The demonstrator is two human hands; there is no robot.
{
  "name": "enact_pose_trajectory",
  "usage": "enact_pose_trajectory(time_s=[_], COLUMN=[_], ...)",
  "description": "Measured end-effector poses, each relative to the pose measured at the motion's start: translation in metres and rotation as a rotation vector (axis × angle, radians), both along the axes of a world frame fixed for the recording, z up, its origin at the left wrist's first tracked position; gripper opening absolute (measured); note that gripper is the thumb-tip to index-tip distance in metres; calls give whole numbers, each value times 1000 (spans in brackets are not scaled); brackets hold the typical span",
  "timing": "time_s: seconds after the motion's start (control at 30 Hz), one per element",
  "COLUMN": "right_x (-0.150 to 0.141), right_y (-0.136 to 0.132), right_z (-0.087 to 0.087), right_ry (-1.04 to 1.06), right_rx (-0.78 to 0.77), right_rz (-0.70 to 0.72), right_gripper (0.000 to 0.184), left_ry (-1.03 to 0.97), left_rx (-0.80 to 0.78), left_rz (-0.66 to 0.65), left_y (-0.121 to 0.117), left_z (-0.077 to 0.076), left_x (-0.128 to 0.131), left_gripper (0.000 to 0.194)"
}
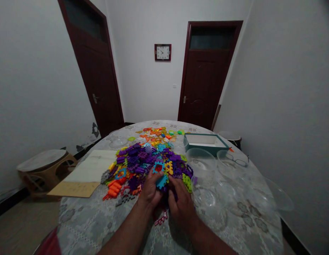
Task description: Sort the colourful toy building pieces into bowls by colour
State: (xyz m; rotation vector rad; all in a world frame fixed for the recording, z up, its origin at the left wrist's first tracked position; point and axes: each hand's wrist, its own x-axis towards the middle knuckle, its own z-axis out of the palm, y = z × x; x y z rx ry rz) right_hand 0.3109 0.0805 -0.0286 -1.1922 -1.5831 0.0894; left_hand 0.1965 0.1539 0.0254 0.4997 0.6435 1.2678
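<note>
My left hand [151, 189] is closed on joined plastic building pieces with toothed edges. The thumb presses on a light blue piece [162, 181]; another blue piece with a red middle [159, 168] sits above it. A yellow toothed piece [169, 167] shows at their right edge. Close beside them on the right, my right hand [181, 200] has its fingers bent inward, the index fingertip at the blue piece's edge. What lies between its fingers is hidden. Just beyond both hands spreads a heap of mostly purple building pieces [141, 156]. A dark red piece [161, 217] lies below the hands.
Clear plastic bowls [201, 159] stand at the right, near a green-rimmed box [205, 140] and eyeglasses [240, 162]. On the left lies a paper sheet [94, 166]. Orange and yellow pieces [153, 134] are scattered farther back on the round table [84, 226].
</note>
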Motion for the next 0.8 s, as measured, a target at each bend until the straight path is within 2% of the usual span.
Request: enact_pose_trajectory(time_s=[0.37, 0.57, 0.67, 0.8], right_x=[12, 17, 22, 30], right_y=[-5, -9, -10, -12], right_z=[17, 24, 32, 52], right_ry=[-80, -61, -14, 30], right_rx=[58, 61, 57, 19], right_rz=[44, 50, 18, -86], right_gripper=[57, 51, 48, 44], left_ry=[-21, -7, -3, -17], left_rx=[52, 77, 91, 105], left_rz=[-56, -71, -82, -141], left_y=[-1, -4, -7, -11], left_z=[0, 4, 7, 11], left_x=[1, 1, 1, 3], left_gripper=[56, 59, 62, 60])
